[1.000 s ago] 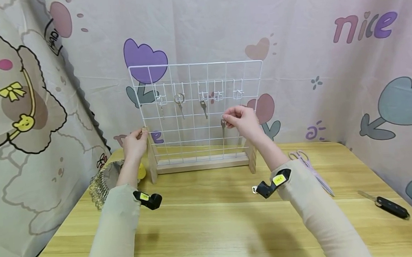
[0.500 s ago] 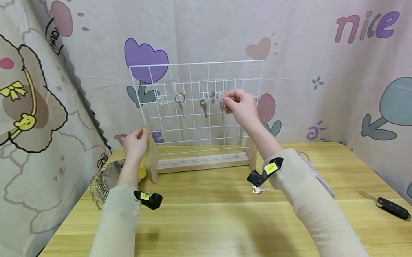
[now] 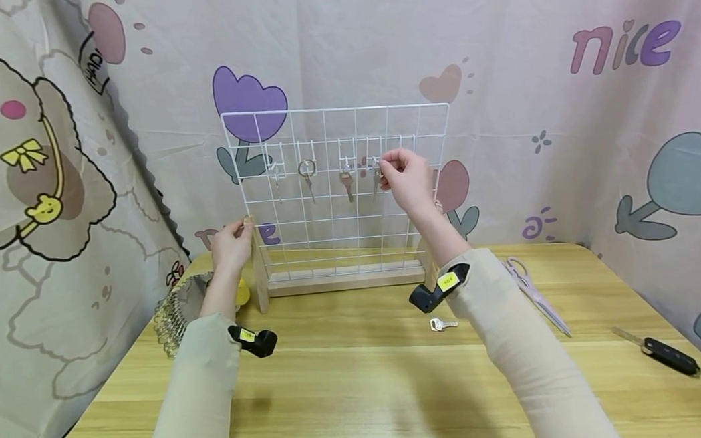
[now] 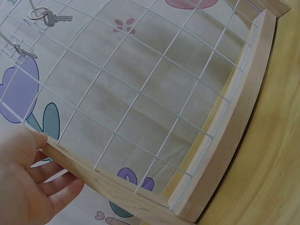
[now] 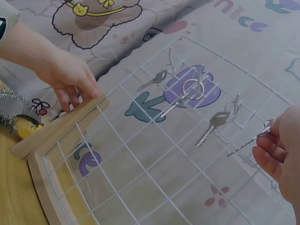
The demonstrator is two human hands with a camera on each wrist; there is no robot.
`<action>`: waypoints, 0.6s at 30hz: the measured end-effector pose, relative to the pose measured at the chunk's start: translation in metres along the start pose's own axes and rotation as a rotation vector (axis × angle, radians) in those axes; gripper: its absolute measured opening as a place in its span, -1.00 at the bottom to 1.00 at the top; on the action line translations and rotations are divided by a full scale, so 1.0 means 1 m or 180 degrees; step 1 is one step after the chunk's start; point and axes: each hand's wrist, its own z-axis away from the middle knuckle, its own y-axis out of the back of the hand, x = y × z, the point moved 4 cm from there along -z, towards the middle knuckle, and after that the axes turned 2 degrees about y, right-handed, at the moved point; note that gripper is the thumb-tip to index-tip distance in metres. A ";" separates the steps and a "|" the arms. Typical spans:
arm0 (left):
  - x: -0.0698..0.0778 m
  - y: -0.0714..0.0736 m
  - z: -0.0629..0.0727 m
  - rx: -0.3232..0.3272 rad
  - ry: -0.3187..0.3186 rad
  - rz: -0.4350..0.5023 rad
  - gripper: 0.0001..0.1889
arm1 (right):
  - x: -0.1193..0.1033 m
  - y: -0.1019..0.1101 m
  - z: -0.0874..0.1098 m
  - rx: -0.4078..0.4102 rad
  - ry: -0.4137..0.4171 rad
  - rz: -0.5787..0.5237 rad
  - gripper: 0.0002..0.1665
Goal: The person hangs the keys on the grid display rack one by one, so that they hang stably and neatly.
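My left hand [image 3: 229, 243] grips the top of the wooden side post [image 4: 108, 187] of a white wire grid rack [image 3: 345, 283], thumb in front and fingers behind. Raised before the grid, my right hand [image 3: 409, 178] pinches a silver key [image 5: 244, 144] near its ring, close to the fourth white hook [image 3: 373, 162]. Whether the ring sits on that hook cannot be told. Three more keys hang to the left: a first key [image 5: 154, 80], a second key [image 5: 172, 106] on a large ring, and a third key [image 5: 212, 129]. My right hand covers the grid's right part.
A loose silver key [image 3: 444, 324] lies on the wooden table [image 3: 337, 394] in front of the rack. To the right are lilac scissors [image 3: 534, 295] and a black-handled folding key [image 3: 666, 355]. A shiny mesh basket [image 3: 172, 310] and something yellow [image 3: 242, 292] stand behind my left arm.
My right hand has risen with its key from the grid's middle up to the fourth hook, then shifted slightly. The loose key on the table is now uncovered. My left hand stays on the post.
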 end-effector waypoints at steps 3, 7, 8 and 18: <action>-0.001 0.000 0.000 -0.0011 0.0013 0.0019 -0.48 | 0.003 -0.002 0.000 0.0027 -0.0015 -0.0065 -0.85; -0.002 0.000 0.000 -0.0008 0.0028 0.0039 -0.48 | 0.007 -0.004 0.001 0.0063 -0.0084 -0.0201 -0.86; -0.002 0.000 0.000 0.0006 0.0018 0.0029 -0.49 | 0.008 -0.004 0.001 0.0063 -0.0107 -0.0233 -0.85; -0.001 -0.001 -0.001 0.0067 -0.0026 -0.0038 -0.49 | 0.022 0.004 0.006 0.0073 -0.0339 -0.0399 -0.82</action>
